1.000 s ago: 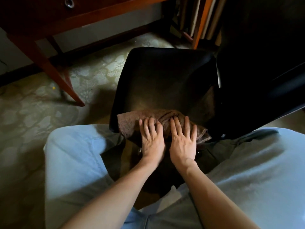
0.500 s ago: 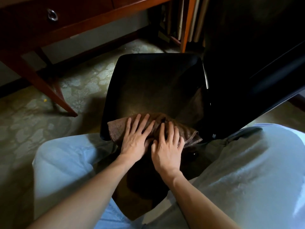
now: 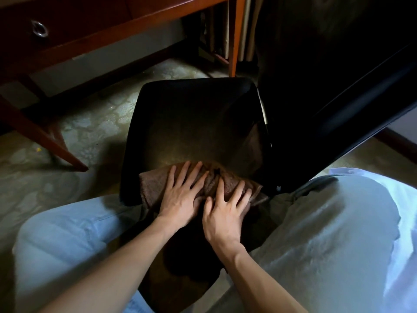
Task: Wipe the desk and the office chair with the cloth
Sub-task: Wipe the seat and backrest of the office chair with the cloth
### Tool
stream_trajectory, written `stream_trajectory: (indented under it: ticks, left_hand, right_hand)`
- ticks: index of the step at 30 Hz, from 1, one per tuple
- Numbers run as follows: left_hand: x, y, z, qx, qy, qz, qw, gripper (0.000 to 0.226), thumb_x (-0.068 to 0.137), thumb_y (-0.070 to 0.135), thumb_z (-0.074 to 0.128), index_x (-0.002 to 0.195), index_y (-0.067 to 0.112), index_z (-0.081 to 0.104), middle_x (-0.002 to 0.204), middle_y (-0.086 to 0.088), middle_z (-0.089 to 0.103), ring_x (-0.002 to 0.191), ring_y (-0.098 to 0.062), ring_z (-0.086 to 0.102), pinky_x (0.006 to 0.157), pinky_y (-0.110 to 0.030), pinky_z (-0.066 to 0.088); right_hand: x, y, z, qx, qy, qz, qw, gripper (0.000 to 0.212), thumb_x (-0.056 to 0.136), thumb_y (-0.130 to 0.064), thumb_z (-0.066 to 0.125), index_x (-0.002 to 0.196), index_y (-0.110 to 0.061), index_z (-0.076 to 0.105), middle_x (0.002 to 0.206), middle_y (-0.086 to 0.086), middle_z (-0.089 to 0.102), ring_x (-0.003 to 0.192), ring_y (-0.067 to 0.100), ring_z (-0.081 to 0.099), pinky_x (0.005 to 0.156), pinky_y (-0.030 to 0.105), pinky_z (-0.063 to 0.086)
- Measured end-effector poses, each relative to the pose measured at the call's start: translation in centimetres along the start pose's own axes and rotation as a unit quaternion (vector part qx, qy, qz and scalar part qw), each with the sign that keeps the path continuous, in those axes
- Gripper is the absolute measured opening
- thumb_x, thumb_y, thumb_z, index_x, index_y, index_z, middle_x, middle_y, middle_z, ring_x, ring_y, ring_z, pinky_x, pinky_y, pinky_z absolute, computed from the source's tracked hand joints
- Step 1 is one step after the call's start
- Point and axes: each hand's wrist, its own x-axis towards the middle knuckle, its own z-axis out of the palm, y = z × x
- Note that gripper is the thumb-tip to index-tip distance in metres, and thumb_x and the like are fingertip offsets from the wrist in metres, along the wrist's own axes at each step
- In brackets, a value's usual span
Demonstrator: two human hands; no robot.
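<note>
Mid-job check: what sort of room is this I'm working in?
Probably a home study or small office: a wooden desk with a ring-pull drawer, a black office chair near it, and flat items stored upright beyond the desk leg.

A patterned floor (image 3: 94, 123) meets a dark skirting board (image 3: 135, 65).

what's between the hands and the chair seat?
The brown cloth. The left hand and right hand both press on it at the near edge of the chair seat. Head view.
</note>
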Motion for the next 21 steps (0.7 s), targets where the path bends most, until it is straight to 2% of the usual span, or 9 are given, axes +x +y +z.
stream_trajectory:
  ticks: [3, 7, 10, 14, 18, 21]
  left_hand:
    - [0.4, 0.4, 0.0, -0.003, 0.001, 0.000, 1.000, 0.068, 0.095, 0.048, 0.053, 0.156, 0.025, 0.032, 0.165, -0.006, 0.025, 0.153, -0.033, 0.017, 0.123, -0.058, 0.011]
    - [1.2, 1.1, -0.1, -0.002, -0.018, -0.002, 1.000, 0.072, 0.095, 0.052, 0.051, 0.157, 0.025, 0.028, 0.167, -0.004, 0.020, 0.154, -0.032, 0.012, 0.124, -0.057, 0.007]
    - [1.6, 1.4, -0.2, -0.005, -0.020, 0.001, 1.000, 0.070, 0.095, 0.053, 0.047, 0.157, 0.025, 0.029, 0.166, -0.004, 0.021, 0.154, -0.032, 0.013, 0.124, -0.057, 0.008]
    - [2.5, 1.3, -0.7, -0.029, -0.020, 0.023, 0.999, 0.067, 0.097, 0.052, 0.027, 0.158, 0.026, 0.025, 0.167, 0.000, 0.018, 0.155, -0.029, 0.011, 0.124, -0.055, 0.007]
    - [3.8, 1.5, -1.0, -0.049, -0.041, 0.030, 0.998, 0.067, 0.101, 0.048, 0.038, 0.160, 0.029, 0.013, 0.169, 0.002, 0.007, 0.156, -0.026, 0.000, 0.124, -0.054, 0.004]
    - [4.7, 1.5, -1.1, -0.050, -0.052, 0.041, 0.997, 0.067, 0.101, 0.047, 0.038, 0.160, 0.029, 0.011, 0.169, 0.003, 0.002, 0.156, -0.026, -0.003, 0.124, -0.054, 0.003]
  right_hand:
    - [0.4, -0.1, -0.1, 0.011, 0.024, -0.004, 1.000, 0.064, 0.102, -0.047, 0.014, 0.160, -0.022, 0.002, 0.162, 0.025, -0.011, 0.147, 0.047, -0.018, 0.121, 0.059, -0.002]
    - [1.0, -0.1, 0.1, 0.017, 0.048, 0.006, 0.999, 0.068, 0.097, -0.049, 0.006, 0.159, -0.022, 0.009, 0.163, 0.025, -0.001, 0.148, 0.045, -0.012, 0.122, 0.059, 0.002]
    - [1.6, 0.0, 0.1, 0.013, 0.061, 0.009, 0.998, 0.067, 0.097, -0.047, 0.010, 0.158, -0.020, 0.017, 0.162, 0.026, 0.008, 0.150, 0.044, -0.006, 0.121, 0.060, 0.005]
    - [2.7, 0.5, 0.1, -0.007, 0.104, 0.008, 0.995, 0.063, 0.098, -0.042, 0.017, 0.155, -0.018, 0.030, 0.159, 0.028, 0.021, 0.150, 0.044, 0.006, 0.122, 0.058, 0.005]
    - [4.0, 0.8, -0.3, 0.007, 0.111, 0.005, 0.994, 0.063, 0.098, -0.041, 0.017, 0.154, -0.016, 0.033, 0.158, 0.026, 0.025, 0.150, 0.041, 0.010, 0.123, 0.055, 0.008]
    - [4.6, 1.0, -0.4, 0.023, 0.109, 0.006, 0.994, 0.061, 0.100, -0.039, 0.021, 0.154, -0.014, 0.033, 0.158, 0.027, 0.026, 0.149, 0.042, 0.013, 0.122, 0.056, 0.013]
